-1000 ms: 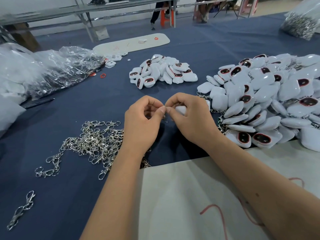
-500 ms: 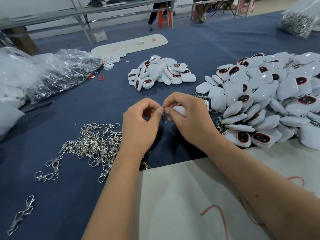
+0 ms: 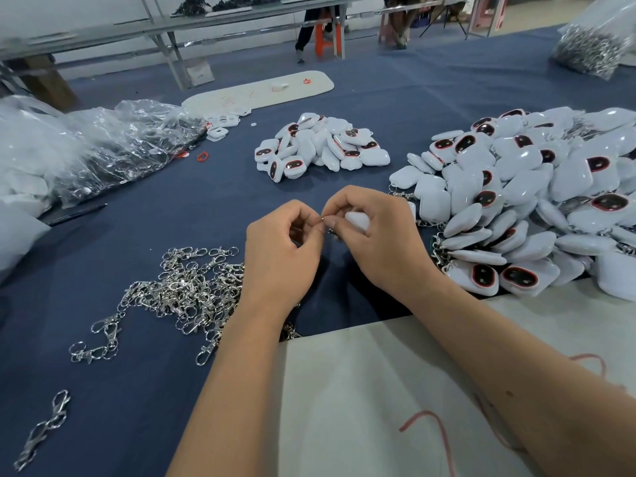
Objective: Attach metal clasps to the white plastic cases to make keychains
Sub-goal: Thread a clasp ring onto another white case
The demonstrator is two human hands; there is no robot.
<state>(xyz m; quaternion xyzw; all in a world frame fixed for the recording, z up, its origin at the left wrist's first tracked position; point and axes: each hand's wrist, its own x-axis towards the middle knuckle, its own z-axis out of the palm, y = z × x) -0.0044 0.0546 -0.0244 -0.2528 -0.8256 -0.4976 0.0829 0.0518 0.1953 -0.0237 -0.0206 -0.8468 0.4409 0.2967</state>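
Right hand (image 3: 375, 235) curled round white case (image 3: 356, 219); left hand (image 3: 282, 256) fingertips pinch metal clasp (image 3: 327, 225) beside case.

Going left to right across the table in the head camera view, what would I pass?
Clear plastic bags → loose metal clasps → left hand → right hand, holding a white case → big pile of white cases.

Matt dark-blue cloth over the table (image 3: 395, 98), slightly creased. Shiny silver metal in the tangle of clasps (image 3: 186, 287) at near left. Glossy, smooth white plastic on the big pile of cases (image 3: 537, 201) at right and the small pile of cases (image 3: 320, 146) farther off. Crinkled clear plastic film in the bags (image 3: 113, 146) at far left. Matt pale board (image 3: 361, 390) nearest.
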